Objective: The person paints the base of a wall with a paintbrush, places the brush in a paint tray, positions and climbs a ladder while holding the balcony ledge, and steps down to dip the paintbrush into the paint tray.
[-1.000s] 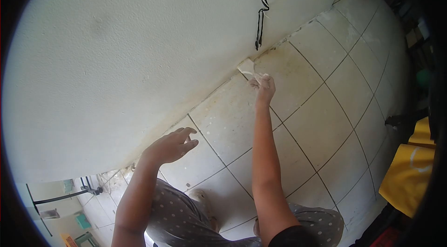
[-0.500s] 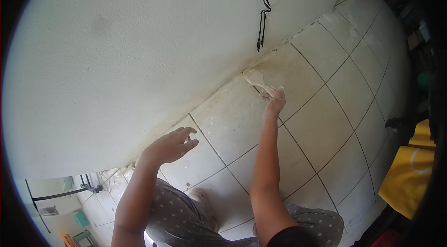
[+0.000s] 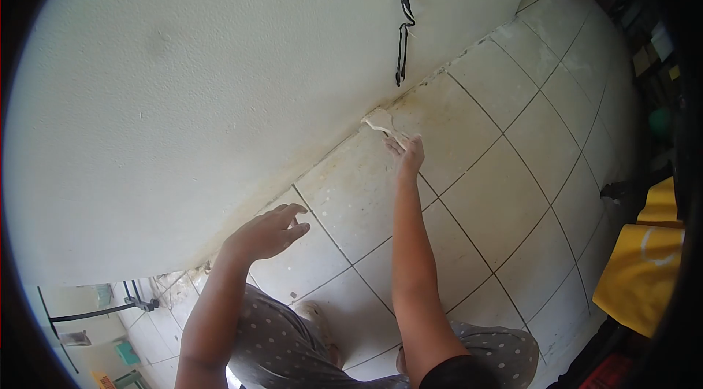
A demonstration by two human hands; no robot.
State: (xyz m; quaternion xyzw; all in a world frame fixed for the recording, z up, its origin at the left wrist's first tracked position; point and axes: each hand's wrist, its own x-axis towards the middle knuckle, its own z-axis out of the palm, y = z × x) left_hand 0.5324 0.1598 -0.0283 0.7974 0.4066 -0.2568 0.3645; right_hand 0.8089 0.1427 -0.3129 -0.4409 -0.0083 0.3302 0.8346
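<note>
Through the head camera I record a white wall (image 3: 183, 96) meeting a tiled floor (image 3: 505, 176), the tiles stained near the join. At the right edge I note a yellow cloth (image 3: 637, 279). A black cord (image 3: 403, 34) hangs before the wall, its lower end near the join. My left hand (image 3: 268, 233) is held half open, thumb apart from curled fingers, nothing seen in it. My right hand (image 3: 408, 154) closes on the handle of a pale brush (image 3: 378, 120), whose wide end lies at the foot of the wall.
</note>
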